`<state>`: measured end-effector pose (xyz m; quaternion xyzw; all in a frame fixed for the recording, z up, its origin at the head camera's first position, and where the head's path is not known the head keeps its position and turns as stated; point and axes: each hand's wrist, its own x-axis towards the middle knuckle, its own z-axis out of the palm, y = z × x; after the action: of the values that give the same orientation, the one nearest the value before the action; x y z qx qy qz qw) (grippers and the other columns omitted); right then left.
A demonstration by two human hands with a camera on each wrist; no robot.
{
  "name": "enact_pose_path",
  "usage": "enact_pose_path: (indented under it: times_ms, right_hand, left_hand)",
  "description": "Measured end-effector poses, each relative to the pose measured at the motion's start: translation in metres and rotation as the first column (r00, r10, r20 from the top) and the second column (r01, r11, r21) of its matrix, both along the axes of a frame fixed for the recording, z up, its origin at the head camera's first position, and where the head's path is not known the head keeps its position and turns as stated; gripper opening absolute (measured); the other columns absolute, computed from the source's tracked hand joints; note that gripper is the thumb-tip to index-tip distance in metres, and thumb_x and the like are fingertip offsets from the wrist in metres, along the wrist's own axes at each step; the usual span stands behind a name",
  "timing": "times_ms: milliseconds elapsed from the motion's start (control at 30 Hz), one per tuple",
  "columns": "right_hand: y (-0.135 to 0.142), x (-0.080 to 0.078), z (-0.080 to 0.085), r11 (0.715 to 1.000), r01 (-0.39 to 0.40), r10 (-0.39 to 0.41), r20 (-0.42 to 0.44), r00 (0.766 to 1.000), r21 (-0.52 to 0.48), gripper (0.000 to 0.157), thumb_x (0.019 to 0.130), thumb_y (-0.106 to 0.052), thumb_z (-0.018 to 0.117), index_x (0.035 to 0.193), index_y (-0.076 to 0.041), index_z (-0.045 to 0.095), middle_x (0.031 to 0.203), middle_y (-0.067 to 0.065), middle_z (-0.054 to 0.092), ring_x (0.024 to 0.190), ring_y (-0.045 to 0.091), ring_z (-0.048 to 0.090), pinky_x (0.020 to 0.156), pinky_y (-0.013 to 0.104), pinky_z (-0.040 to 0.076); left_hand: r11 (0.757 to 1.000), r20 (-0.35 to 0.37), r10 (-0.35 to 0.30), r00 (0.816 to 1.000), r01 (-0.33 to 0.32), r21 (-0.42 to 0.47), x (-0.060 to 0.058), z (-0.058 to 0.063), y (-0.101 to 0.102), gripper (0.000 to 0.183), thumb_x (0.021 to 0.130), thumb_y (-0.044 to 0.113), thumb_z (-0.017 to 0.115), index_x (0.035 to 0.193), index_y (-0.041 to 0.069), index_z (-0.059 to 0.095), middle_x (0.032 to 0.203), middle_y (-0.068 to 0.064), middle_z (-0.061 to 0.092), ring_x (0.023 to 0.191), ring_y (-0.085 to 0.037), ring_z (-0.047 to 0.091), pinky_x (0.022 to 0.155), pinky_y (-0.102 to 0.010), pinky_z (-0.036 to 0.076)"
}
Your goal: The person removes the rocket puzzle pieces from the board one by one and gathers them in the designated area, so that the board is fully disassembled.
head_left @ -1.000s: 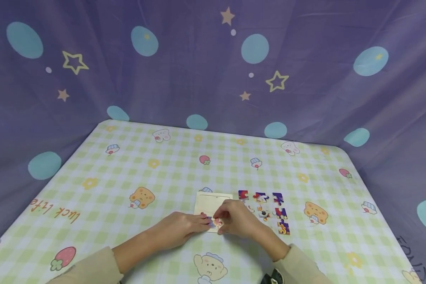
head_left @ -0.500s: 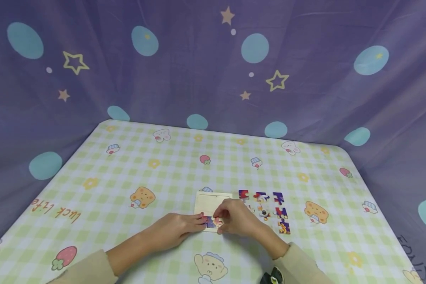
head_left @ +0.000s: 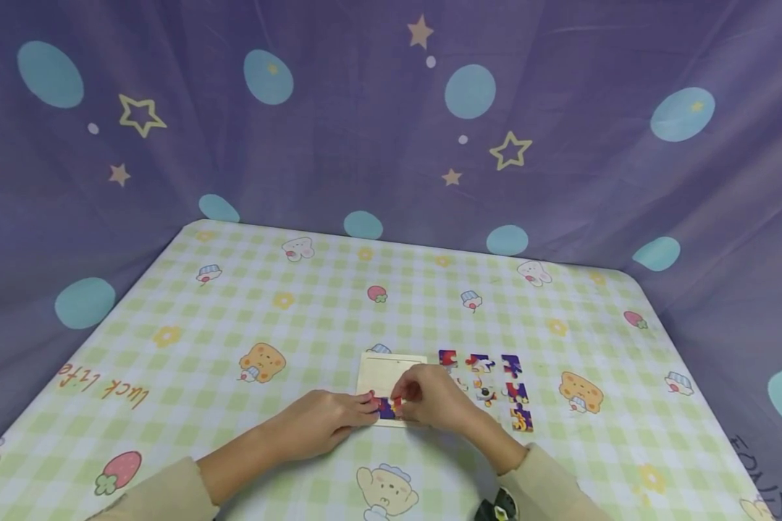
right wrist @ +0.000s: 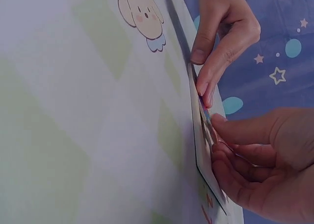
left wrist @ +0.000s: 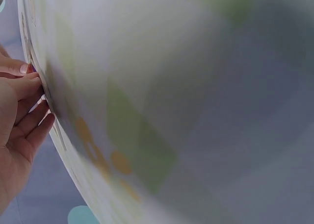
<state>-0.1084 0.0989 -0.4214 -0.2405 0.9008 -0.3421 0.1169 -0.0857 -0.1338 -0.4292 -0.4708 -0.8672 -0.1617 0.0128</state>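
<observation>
A shallow pale puzzle tray (head_left: 379,373) lies on the table in the head view. Along its near side sit purple and red jigsaw pieces (head_left: 386,409). My left hand (head_left: 322,423) reaches in from the left, its fairly straight fingertips pressing the pieces at the tray's near left. At the near right, my right hand (head_left: 438,399) pinches a red and yellow jigsaw piece (head_left: 397,405) between thumb and fingers, beside the others; it is partly hidden. The right wrist view shows that piece low against the tray (right wrist: 202,150), with the left hand (right wrist: 225,35) beyond.
Several loose jigsaw pieces (head_left: 484,391) lie in rough rows right of the tray, some partly behind the right hand. The checked tablecloth (head_left: 326,304) covers the table, and a purple curtain (head_left: 365,145) hangs behind it.
My left hand has drawn slightly left, baring more of the pieces in the tray. The right hand stays almost in place, and its piece sits at a slightly different tilt.
</observation>
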Motion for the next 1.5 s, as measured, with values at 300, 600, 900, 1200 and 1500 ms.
enact_pose_path:
  times_ms: [300, 600, 900, 1200, 1500]
  right_hand:
    - [0.000, 0.001, -0.002, 0.983, 0.098, -0.077, 0.139, 0.987, -0.157, 0.012, 0.079, 0.005, 0.071, 0.089, -0.002, 0.072, 0.077, 0.008, 0.070, 0.066, 0.007, 0.060, 0.059, 0.014, 0.050]
    - [0.000, 0.001, -0.005, 0.964, 0.152, -0.102, 0.227, 0.969, -0.217, 0.014, 0.078, 0.005, 0.072, 0.090, -0.001, 0.072, 0.078, 0.011, 0.072, 0.064, 0.006, 0.061, 0.057, 0.014, 0.050]
    - [0.001, 0.007, -0.004, 0.961, 0.226, -0.173, 0.287, 0.942, -0.162, 0.013, 0.077, -0.008, 0.078, 0.088, -0.004, 0.073, 0.074, 0.003, 0.070, 0.061, 0.008, 0.061, 0.054, 0.019, 0.050]
    - [0.019, 0.009, 0.002, 0.947, 0.263, -0.201, 0.298, 0.933, -0.183, 0.011, 0.076, -0.007, 0.079, 0.084, -0.002, 0.073, 0.074, 0.008, 0.073, 0.057, 0.010, 0.065, 0.053, 0.022, 0.054]
    - [0.062, 0.014, 0.005, 0.925, 0.328, -0.259, 0.312, 0.914, -0.193, 0.013, 0.077, -0.008, 0.078, 0.088, 0.000, 0.075, 0.078, 0.012, 0.074, 0.065, 0.014, 0.069, 0.059, 0.026, 0.059]
  left_hand:
    - [1.000, -0.008, -0.003, 1.000, 0.003, -0.025, 0.000, 0.001, 0.000, 0.025, 0.093, 0.015, 0.060, 0.115, 0.013, 0.071, 0.123, 0.000, 0.068, 0.116, -0.017, 0.065, 0.095, -0.033, 0.056]
    - [0.999, 0.013, 0.003, 1.000, -0.003, -0.039, 0.001, 0.002, 0.000, 0.026, 0.094, 0.015, 0.059, 0.116, 0.014, 0.071, 0.125, 0.000, 0.067, 0.118, -0.018, 0.064, 0.096, -0.034, 0.055]
    - [1.000, -0.005, -0.011, 1.000, 0.010, -0.028, 0.002, 0.004, 0.000, 0.026, 0.093, 0.012, 0.060, 0.116, 0.014, 0.071, 0.123, -0.001, 0.068, 0.116, -0.018, 0.065, 0.094, -0.034, 0.056]
    - [1.000, 0.013, 0.003, 1.000, -0.002, -0.030, 0.002, 0.005, 0.001, 0.026, 0.093, 0.013, 0.059, 0.117, 0.013, 0.070, 0.125, 0.000, 0.067, 0.117, -0.019, 0.065, 0.097, -0.035, 0.055]
    - [0.998, 0.017, -0.002, 1.000, 0.003, -0.065, 0.000, 0.004, 0.001, 0.027, 0.095, 0.016, 0.058, 0.120, 0.013, 0.068, 0.127, 0.001, 0.065, 0.120, -0.017, 0.062, 0.098, -0.034, 0.054]
